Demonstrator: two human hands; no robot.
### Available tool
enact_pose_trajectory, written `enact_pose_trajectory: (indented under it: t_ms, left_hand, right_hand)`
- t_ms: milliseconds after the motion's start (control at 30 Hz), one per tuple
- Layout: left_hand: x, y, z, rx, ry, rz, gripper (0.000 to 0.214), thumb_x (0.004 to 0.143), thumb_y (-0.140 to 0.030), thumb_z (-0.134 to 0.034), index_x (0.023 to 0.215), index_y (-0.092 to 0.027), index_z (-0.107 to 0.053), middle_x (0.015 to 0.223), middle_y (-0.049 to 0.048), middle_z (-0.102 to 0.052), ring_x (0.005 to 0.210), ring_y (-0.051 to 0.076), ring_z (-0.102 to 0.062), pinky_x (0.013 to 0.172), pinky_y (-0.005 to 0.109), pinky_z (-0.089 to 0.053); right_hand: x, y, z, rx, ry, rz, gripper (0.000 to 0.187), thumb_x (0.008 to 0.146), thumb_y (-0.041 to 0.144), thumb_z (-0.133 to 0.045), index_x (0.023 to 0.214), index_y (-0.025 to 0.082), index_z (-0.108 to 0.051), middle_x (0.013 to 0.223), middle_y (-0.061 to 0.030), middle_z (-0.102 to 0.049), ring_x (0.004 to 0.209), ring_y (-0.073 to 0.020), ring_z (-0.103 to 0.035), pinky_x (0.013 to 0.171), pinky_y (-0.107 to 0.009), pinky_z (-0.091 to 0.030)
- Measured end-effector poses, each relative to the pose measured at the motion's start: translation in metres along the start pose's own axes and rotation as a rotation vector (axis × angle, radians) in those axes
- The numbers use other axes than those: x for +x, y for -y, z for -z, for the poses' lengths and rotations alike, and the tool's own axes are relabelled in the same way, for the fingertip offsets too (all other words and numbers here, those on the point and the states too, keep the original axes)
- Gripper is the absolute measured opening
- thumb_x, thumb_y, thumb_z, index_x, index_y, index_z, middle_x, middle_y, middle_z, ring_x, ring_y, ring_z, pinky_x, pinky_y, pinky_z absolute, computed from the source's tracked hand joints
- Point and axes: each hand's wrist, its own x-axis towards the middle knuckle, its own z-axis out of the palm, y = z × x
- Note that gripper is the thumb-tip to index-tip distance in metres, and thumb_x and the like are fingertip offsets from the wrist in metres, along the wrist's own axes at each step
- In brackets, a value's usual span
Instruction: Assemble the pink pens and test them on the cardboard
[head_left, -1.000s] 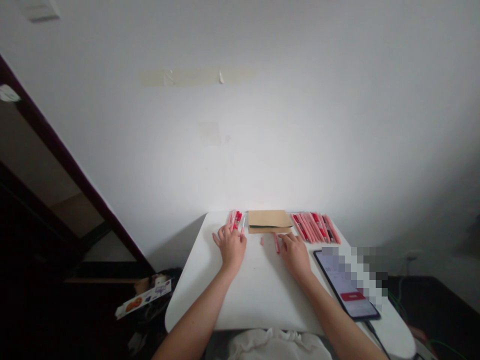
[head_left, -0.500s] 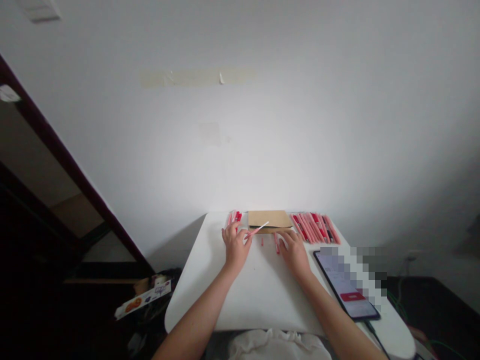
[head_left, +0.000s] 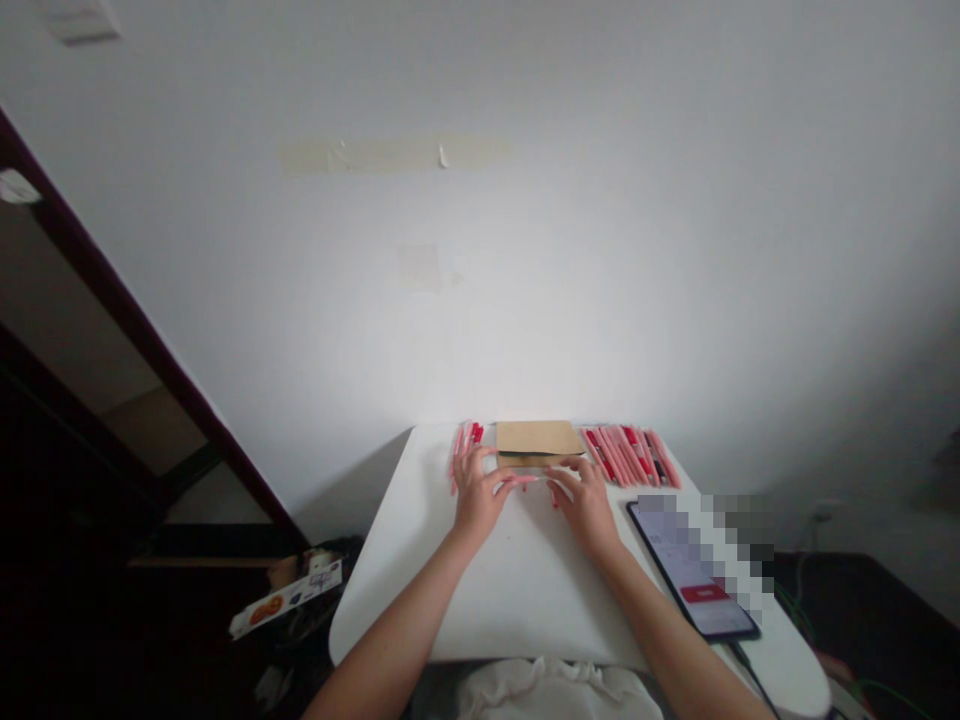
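Note:
A slim pink pen point(head_left: 526, 479) with a thin white end lies level between my two hands, above the table. My left hand point(head_left: 478, 497) pinches its pink part between thumb and forefinger. The thumb and forefinger of my right hand point(head_left: 586, 500) close on the white end at the other side. Below the pen, a short red-pink pen piece point(head_left: 524, 488) lies on the table. Another pink-red pen piece point(head_left: 555, 497) is beside my right thumb, partly covered by the fingers.
A brown cardboard box or envelope point(head_left: 538, 437) rests against the wall side of the white table point(head_left: 525, 600). Pink and red pens point(head_left: 630, 457) lie in a row to its right, with several more pens point(head_left: 466, 436) at left. A phone point(head_left: 686, 570) with a cable lies at right.
My left hand has turned the pen from a slanted position to level, its white end now toward my right hand. My right fingers have moved up from the loose piece to that end.

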Motion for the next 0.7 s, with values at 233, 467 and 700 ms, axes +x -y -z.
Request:
enact_pose_trajectory:
  t_ms: [233, 467, 700]
  left_hand:
    - [-0.0006, -0.0001, -0.0004, 0.009, 0.014, 0.061, 0.008, 0.083, -0.035, -0.070, 0.084, -0.032, -0.077, 0.123, 0.0064, -0.060, 0.126, 0.027, -0.050, 0.115, 0.058, -0.025]
    - [0.0001, 0.0019, 0.0000, 0.022, -0.018, 0.110, 0.006, 0.080, -0.029, -0.073, 0.084, -0.031, -0.077, 0.122, 0.0060, -0.060, 0.125, 0.027, -0.051, 0.115, 0.060, -0.024]
    - [0.0006, 0.0032, 0.0012, 0.038, -0.017, 0.155, 0.008, 0.080, -0.028, -0.073, 0.085, -0.031, -0.077, 0.123, 0.0065, -0.060, 0.124, 0.028, -0.050, 0.114, 0.061, -0.024]
  right_hand:
    - [0.0003, 0.0000, 0.0005, -0.024, -0.008, 0.031, 0.022, 0.091, 0.025, -0.055, 0.095, 0.023, -0.077, 0.105, -0.0106, -0.063, 0.101, -0.0247, -0.052, 0.088, -0.038, -0.045]
    - [0.0003, -0.0034, 0.0004, -0.014, -0.014, -0.007, 0.026, 0.092, 0.026, -0.052, 0.097, 0.023, -0.077, 0.103, -0.0104, -0.063, 0.099, -0.0243, -0.053, 0.088, -0.039, -0.044]
    - [0.0004, -0.0081, 0.0002, 0.022, -0.010, -0.049, 0.027, 0.092, 0.028, -0.052, 0.100, 0.023, -0.077, 0.103, -0.0105, -0.064, 0.098, -0.0245, -0.054, 0.088, -0.040, -0.045]
